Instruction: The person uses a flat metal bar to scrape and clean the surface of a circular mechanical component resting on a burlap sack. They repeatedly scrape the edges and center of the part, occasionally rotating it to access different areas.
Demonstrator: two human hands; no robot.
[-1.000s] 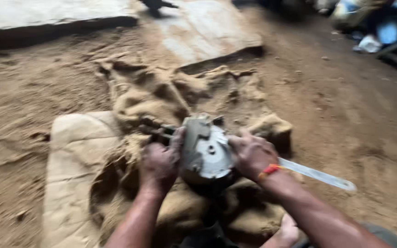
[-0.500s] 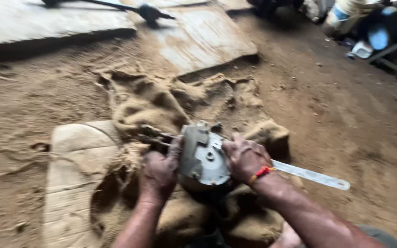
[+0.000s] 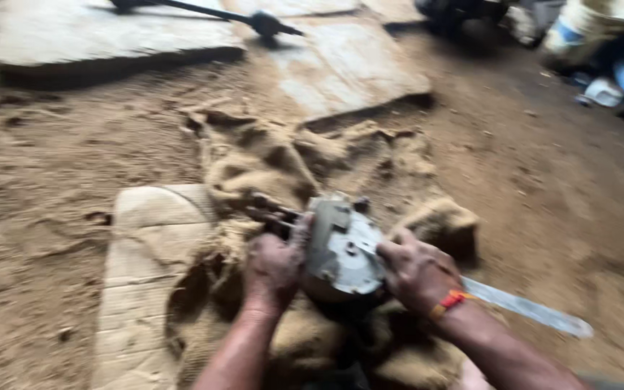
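A: Where's the grey metal housing (image 3: 342, 249)?
B: Lower centre, on burlap sacking (image 3: 269, 162), clamped between left hand (image 3: 274, 269) and right hand (image 3: 417, 272).
A: Long axis?
B: Flat blade (image 3: 529, 309) runs lower right, nearer the right hand.

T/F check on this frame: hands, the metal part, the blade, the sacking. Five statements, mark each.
1. Both hands touch the grey metal housing. True: left hand and right hand flank it.
2. The right wrist is bare. False: it wears an orange-red band.
3. A long flat blade extends to the right. True.
4. The housing rests on a clean steel bench. False: it sits over burlap sacking on a sawdust floor.
5. The left hand holds a hammer. False: no hammer shows.
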